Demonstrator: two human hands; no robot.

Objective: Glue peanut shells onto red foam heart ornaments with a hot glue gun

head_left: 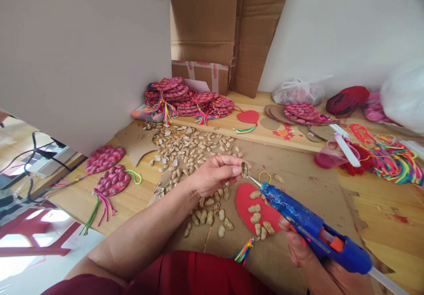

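Observation:
Between the thumb and fingers of my left hand (pixel 220 173) is a peanut shell (pixel 244 169), its hollow side turned to me. My right hand (pixel 309 253) grips a blue glue gun (pixel 298 220) with a clear glue stick in its rear. The metal nozzle is at the lower edge of the shell; whether they touch I cannot tell. Below lies a red heart-shaped card (pixel 243 204) with several peanuts (pixel 255 217) on it, partly hidden by the glue gun. A colourful tassel (pixel 245 248) hangs from its near end, and a yellow loop (pixel 264 177) shows at the far end.
Loose peanuts (pixel 195 151) and shells spread over the cardboard sheet (pixel 294 162). Finished pink peanut pieces (pixel 114 180) lie at left, with more stacked (pixel 168 89) behind. A cup of pink liquid (pixel 326 156) and coloured cords (pixel 394 162) are at right. Cardboard panels (pixel 203 17) stand behind.

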